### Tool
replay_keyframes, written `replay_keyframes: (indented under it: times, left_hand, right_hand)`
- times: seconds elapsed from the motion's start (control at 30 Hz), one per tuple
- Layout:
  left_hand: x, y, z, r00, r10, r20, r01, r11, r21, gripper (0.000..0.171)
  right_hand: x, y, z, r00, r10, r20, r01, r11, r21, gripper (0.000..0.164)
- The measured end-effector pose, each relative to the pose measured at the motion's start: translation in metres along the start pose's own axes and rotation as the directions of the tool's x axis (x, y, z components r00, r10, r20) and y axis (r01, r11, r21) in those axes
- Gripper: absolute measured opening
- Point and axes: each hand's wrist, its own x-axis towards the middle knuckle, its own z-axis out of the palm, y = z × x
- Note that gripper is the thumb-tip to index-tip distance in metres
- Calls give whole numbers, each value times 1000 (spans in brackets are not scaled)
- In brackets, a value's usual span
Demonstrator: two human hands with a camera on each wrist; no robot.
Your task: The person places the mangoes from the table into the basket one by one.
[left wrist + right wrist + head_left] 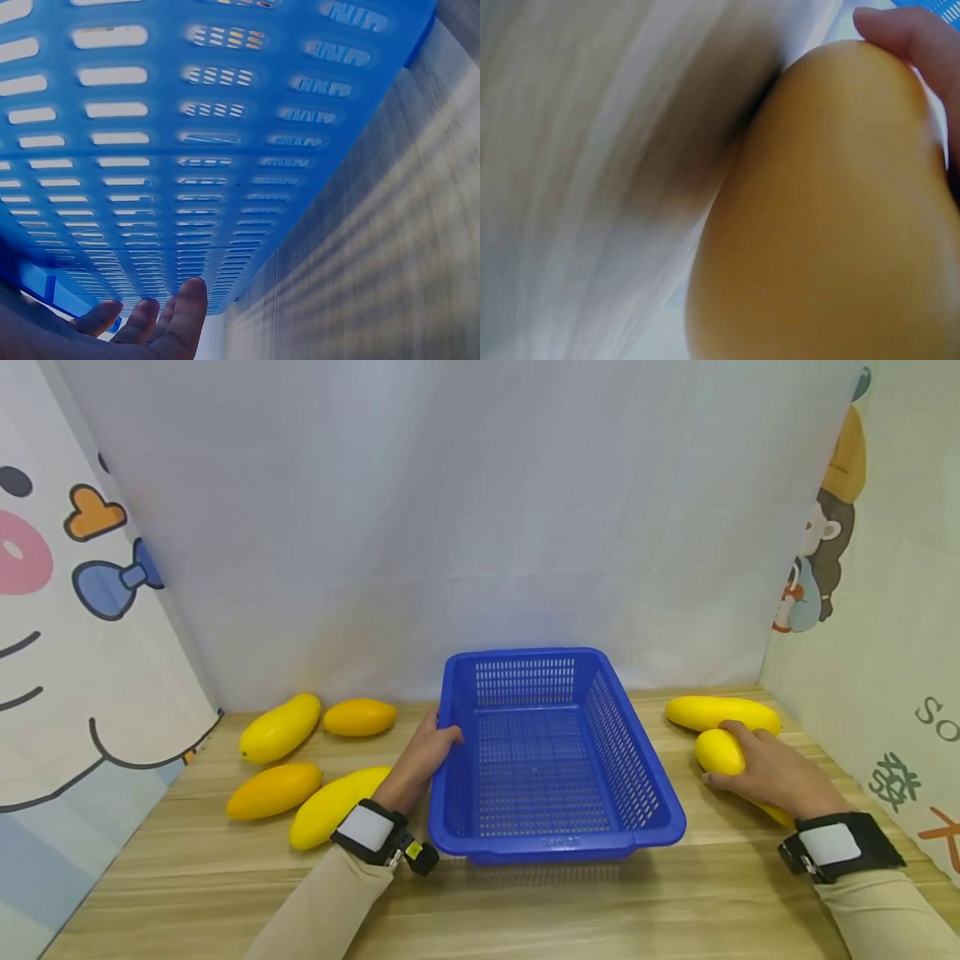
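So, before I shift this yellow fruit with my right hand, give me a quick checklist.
1. Left hand on basket: ok, gripping its left rim.
2. Right hand on yellow fruit: ok, holding it.
3. Yellow fruit lifted off table: cannot tell.
4. Room in basket: ok, no fruit shows inside.
5. Way from yellow fruit to basket: ok, nothing stands between them.

On the wall [892, 635] right of the right grip [768, 768] stand the letters "SO" [929, 710] and, below them, the dark character "發" [895, 779]; an orange sign [943, 835] lower down is cut off. Raised lettering [561, 842] on the basket [495, 845], left of that grip, is too small to read.
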Motion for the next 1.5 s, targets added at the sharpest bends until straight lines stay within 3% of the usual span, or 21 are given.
replay_keyframes:
  times: [0.63, 1.5]
  left_hand:
    - [1, -1, 0, 1000, 11, -7, -11, 1000, -9, 61]
    - [0, 0, 1, 1000, -20, -25, 20, 1000, 19, 58]
  right_hand:
    - [1, -6, -3, 1000, -3, 16, 3, 1000, 15, 92]
    - [-5, -31, -30, 994, -55, -94, 56, 998, 14, 90]
